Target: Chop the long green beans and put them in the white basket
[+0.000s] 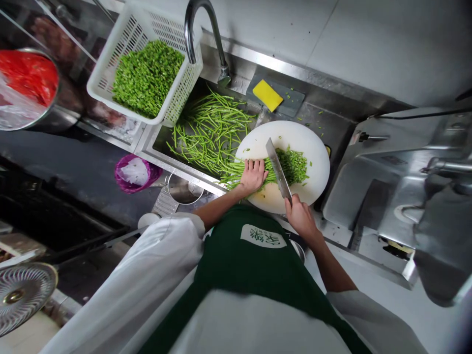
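Observation:
My left hand presses down on a bundle of long green beans, its fingers curled over them on the round white cutting board. My right hand is closed around the handle of a kitchen knife. The blade lies across the bundle's end, just right of my left fingers. Beyond the blade is a heap of finely chopped beans. Many more whole beans lie in the sink to the left, some reaching onto the board. My palm hides part of the bundle.
A white plastic basket of chopped beans stands at the back left, beside the curved faucet. A yellow sponge lies behind the board. A metal machine stands on the right. Left are a purple-lined bin and a metal pot.

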`<action>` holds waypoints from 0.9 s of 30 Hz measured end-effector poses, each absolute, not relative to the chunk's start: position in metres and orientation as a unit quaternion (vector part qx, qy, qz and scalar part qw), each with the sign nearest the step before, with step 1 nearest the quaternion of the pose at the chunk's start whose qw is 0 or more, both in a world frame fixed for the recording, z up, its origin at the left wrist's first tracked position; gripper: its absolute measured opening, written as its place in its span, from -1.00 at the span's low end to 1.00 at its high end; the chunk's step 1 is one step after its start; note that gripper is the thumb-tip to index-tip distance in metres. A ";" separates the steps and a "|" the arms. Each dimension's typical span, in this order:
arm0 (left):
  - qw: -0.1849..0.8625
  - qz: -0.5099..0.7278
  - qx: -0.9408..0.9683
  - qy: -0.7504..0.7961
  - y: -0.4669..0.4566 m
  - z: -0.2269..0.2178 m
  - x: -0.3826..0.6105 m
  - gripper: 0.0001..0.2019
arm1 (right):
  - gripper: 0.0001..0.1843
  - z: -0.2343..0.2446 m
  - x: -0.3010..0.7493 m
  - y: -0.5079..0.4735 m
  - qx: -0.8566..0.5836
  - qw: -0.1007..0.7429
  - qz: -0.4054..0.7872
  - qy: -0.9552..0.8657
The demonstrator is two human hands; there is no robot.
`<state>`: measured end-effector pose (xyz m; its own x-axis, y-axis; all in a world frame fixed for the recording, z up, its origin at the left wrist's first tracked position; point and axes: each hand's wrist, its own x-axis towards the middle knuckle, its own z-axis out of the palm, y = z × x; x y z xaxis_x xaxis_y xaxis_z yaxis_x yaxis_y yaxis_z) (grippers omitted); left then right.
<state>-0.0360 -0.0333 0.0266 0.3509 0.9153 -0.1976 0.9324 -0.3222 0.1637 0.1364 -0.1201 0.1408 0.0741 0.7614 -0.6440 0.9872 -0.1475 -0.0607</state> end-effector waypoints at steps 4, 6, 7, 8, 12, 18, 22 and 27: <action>0.140 -0.032 0.812 0.566 -0.031 0.023 -0.036 -0.36 | -0.67 0.142 0.131 -0.119 0.698 0.225 -0.263 0.627; 0.144 -0.030 0.809 0.569 -0.030 0.021 -0.035 -0.37 | -0.66 0.145 0.131 -0.119 0.693 0.233 -0.258 0.632; 0.145 -0.031 0.807 0.571 -0.030 0.021 -0.035 -0.37 | -0.66 0.146 0.132 -0.119 0.692 0.236 -0.258 0.632; 0.148 -0.031 0.807 0.571 -0.030 0.020 -0.035 -0.38 | -0.66 0.148 0.133 -0.119 0.691 0.239 -0.259 0.631; 0.159 -0.034 0.806 0.569 -0.030 0.020 -0.034 -0.37 | -0.66 0.145 0.137 -0.114 0.690 0.239 -0.274 0.626; 0.164 -0.048 0.810 0.561 -0.025 0.025 -0.036 -0.38 | -0.67 0.092 0.127 -0.093 0.691 0.172 -0.294 0.638; 0.156 -0.053 0.804 0.572 -0.027 0.036 -0.038 -0.21 | -0.64 0.067 0.126 -0.089 0.703 0.138 -0.293 0.633; 0.131 -0.112 0.811 0.559 -0.036 0.043 -0.044 0.27 | -0.63 0.065 0.135 -0.087 0.715 0.102 -0.294 0.627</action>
